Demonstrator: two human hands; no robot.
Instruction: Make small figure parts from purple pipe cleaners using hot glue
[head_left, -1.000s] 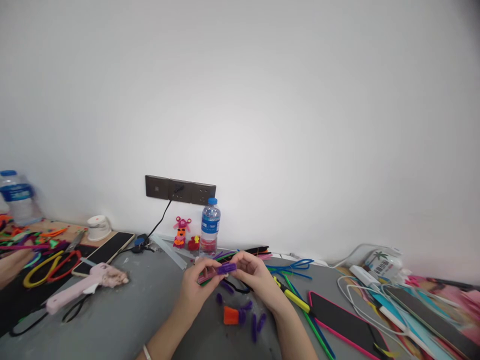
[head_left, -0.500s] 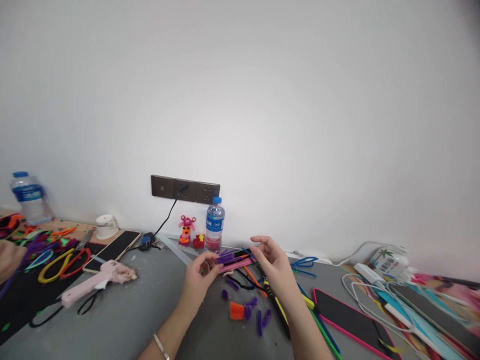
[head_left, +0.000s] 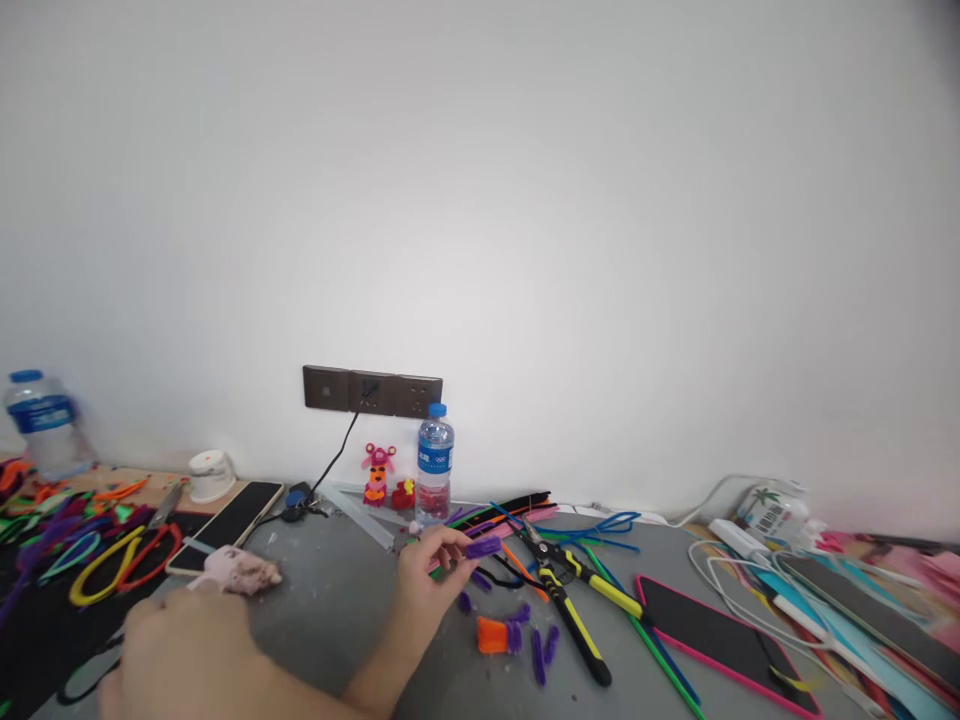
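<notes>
My left hand [head_left: 424, 580] is over the grey table [head_left: 337, 610], fingers pinched on a short purple pipe-cleaner piece [head_left: 484, 547]. Just right of it lie an orange piece [head_left: 491, 635], several short purple bits [head_left: 541, 650] and yellow-and-black cutters [head_left: 574, 605]. My right hand [head_left: 180, 645] is a blur at the lower left. It has crossed in front of my left forearm and sits close to a pink glue gun [head_left: 234, 570]. Its fingers are smeared.
A water bottle [head_left: 435, 460] and a small pipe-cleaner figure [head_left: 377, 472] stand at the wall under a socket strip [head_left: 371, 392]. At the left are a phone [head_left: 229, 512], coloured loops [head_left: 105, 550] and another bottle [head_left: 41, 425]. A pink-cased phone [head_left: 705, 630] and cables [head_left: 750, 560] lie at the right.
My right hand left the purple piece and swung across to the lower left near the glue gun. The left hand keeps the piece. The cutters now show.
</notes>
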